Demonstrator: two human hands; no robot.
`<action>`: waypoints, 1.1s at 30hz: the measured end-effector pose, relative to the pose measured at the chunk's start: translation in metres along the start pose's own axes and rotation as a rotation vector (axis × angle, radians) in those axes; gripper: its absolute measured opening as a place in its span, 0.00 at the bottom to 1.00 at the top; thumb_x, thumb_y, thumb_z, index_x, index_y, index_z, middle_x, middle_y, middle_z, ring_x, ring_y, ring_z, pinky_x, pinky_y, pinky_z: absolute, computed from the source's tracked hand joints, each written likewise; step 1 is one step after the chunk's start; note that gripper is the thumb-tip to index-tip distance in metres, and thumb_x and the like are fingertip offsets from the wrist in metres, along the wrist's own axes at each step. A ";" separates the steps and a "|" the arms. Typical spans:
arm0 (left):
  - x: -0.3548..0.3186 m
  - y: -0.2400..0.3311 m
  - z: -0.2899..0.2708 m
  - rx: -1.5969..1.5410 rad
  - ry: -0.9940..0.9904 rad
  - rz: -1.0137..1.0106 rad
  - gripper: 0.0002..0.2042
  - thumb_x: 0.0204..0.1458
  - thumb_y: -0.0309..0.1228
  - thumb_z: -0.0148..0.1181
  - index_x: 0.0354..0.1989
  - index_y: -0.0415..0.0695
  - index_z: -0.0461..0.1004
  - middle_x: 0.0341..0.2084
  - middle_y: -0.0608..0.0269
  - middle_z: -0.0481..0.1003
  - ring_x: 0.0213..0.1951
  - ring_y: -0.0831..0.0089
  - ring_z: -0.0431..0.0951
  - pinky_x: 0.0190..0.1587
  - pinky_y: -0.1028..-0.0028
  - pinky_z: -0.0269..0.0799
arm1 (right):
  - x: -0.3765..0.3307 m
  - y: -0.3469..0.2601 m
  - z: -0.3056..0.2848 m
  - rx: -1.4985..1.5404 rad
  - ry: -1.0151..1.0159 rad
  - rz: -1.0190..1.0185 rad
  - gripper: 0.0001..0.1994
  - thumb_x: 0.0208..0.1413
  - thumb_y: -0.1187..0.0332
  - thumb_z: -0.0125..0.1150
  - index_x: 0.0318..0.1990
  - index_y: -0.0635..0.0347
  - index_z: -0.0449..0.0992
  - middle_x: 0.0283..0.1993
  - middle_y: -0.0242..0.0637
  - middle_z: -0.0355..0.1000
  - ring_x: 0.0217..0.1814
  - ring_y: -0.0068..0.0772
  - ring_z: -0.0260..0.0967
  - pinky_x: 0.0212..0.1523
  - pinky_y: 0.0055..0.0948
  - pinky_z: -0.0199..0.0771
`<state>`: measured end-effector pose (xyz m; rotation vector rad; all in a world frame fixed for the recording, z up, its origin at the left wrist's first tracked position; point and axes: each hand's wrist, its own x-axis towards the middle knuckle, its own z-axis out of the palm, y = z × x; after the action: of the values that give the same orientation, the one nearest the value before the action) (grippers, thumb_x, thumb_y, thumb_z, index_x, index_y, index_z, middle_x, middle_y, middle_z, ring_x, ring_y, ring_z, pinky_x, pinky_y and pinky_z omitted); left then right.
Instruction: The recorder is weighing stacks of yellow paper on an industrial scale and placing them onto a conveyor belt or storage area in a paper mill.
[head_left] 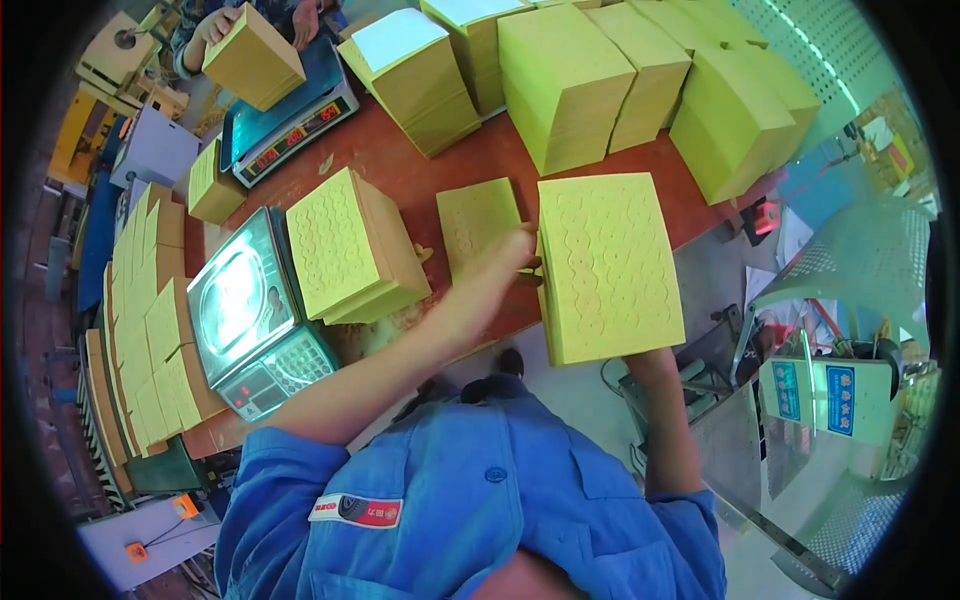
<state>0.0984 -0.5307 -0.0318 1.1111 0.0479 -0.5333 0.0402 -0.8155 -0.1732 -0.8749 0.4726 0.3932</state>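
Note:
A thick stack of yellow sheets (610, 265), its top marked with wavy lines and small dots, is held up at the table's near right edge. My left hand (515, 252) presses against its left side, fingertips partly hidden. From below, my right hand (652, 366) grips its near right corner, and the stack covers most of those fingers. Just beyond my left wrist lies a low yellow stack (478, 212) on the red table (350, 150). Farther left stands a taller yellow stack (345, 245) with the same wavy marks, its layers slightly offset.
A scale with a lit display (245, 300) is at the left, beside many yellow stacks (150, 320). At the back left, a co-worker's hand (215, 25) holds a yellow block (255, 60) over another scale (290, 125). Tall stacks (565, 80) line the far side. Metal equipment (830, 390) stands right.

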 end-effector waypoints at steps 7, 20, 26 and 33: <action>0.005 -0.069 -0.062 1.919 0.160 0.409 0.12 0.46 0.30 0.57 0.39 0.39 0.72 0.38 0.53 0.72 0.44 0.54 0.73 0.38 0.63 0.76 | 0.008 0.016 -0.024 0.015 0.045 -0.075 0.26 0.61 0.55 0.55 0.63 0.56 0.63 0.60 0.31 0.68 0.62 0.32 0.65 0.58 0.35 0.67; 0.040 -0.049 -0.070 2.034 0.297 0.505 0.08 0.39 0.25 0.60 0.28 0.41 0.69 0.29 0.56 0.70 0.36 0.61 0.75 0.27 0.66 0.76 | 0.011 0.008 -0.007 0.009 -0.105 -0.104 0.29 0.61 0.55 0.57 0.66 0.56 0.60 0.64 0.33 0.64 0.63 0.32 0.65 0.57 0.33 0.69; 0.033 0.020 -0.040 1.620 0.626 0.427 0.07 0.44 0.24 0.55 0.34 0.41 0.72 0.27 0.55 0.77 0.28 0.62 0.77 0.31 0.65 0.74 | 0.008 0.002 -0.002 -0.043 -0.026 -0.089 0.28 0.61 0.57 0.56 0.66 0.57 0.60 0.64 0.34 0.65 0.62 0.32 0.65 0.56 0.33 0.70; -0.022 0.095 -0.053 0.043 0.472 0.396 0.12 0.51 0.22 0.51 0.44 0.36 0.72 0.39 0.60 0.78 0.41 0.72 0.78 0.44 0.70 0.76 | -0.001 -0.006 0.015 -0.193 0.094 -0.220 0.19 0.63 0.64 0.51 0.58 0.64 0.70 0.53 0.37 0.73 0.51 0.27 0.73 0.48 0.23 0.72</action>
<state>0.1315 -0.4447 0.0299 1.2316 0.2222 0.0876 0.0461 -0.8072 -0.1607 -1.1241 0.4241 0.1981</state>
